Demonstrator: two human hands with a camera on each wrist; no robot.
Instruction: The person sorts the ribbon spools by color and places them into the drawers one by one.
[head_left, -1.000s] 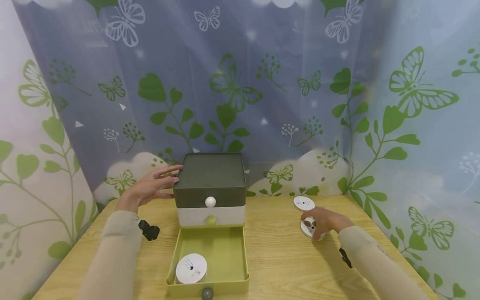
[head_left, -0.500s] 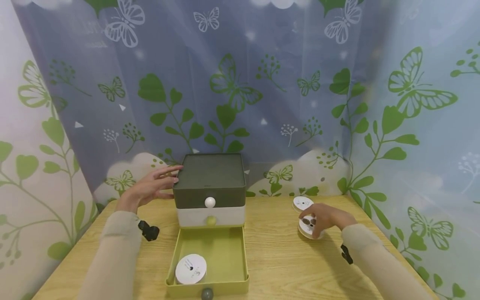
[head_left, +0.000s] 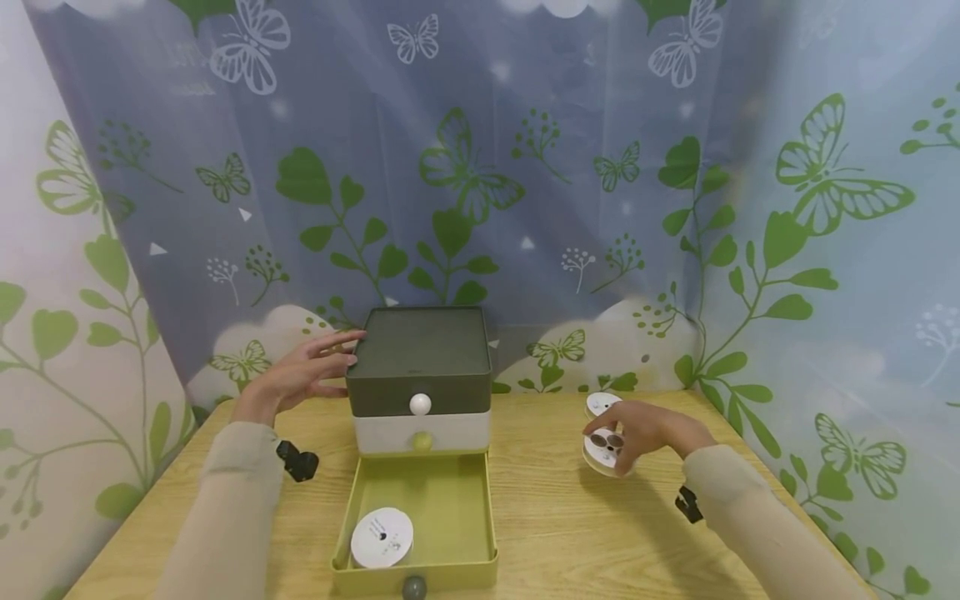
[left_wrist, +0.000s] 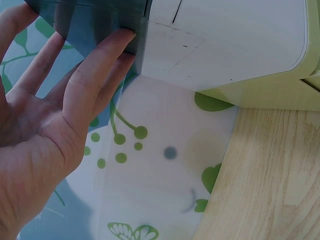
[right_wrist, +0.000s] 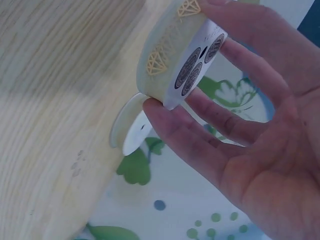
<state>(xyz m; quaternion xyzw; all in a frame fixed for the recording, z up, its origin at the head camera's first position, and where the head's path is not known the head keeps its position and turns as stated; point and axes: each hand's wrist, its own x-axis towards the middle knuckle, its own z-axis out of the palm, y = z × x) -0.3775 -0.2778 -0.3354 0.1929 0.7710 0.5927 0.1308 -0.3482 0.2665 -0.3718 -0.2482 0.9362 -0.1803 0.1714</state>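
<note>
My right hand (head_left: pixel 651 427) pinches a ribbon spool (head_left: pixel 598 454) between thumb and fingers, right of the drawer box. In the right wrist view this spool (right_wrist: pixel 157 67) shows pale ribbon with gold diamond outlines and dark round prints on its white face. A second spool (head_left: pixel 600 403) lies on the table just behind it, partly hidden by the hand. My left hand (head_left: pixel 303 375) rests its extended fingertips against the left side of the dark top of a small drawer box (head_left: pixel 427 342). The box's bottom, yellow-green drawer (head_left: pixel 453 500) is pulled out, with a white-faced spool (head_left: pixel 382 537) inside at front left.
The dark and white upper drawers (head_left: pixel 375 433) are closed, each with a round knob. A grey knob (head_left: pixel 414 587) sits on the pulled-out drawer's front. Behind the wooden table (head_left: pixel 547 517) hangs a butterfly-patterned curtain (head_left: pixel 570 317).
My right hand has moved a little left with the spool in its grip, now overlapping the second spool more. My left hand and the drawer box have stayed in place.
</note>
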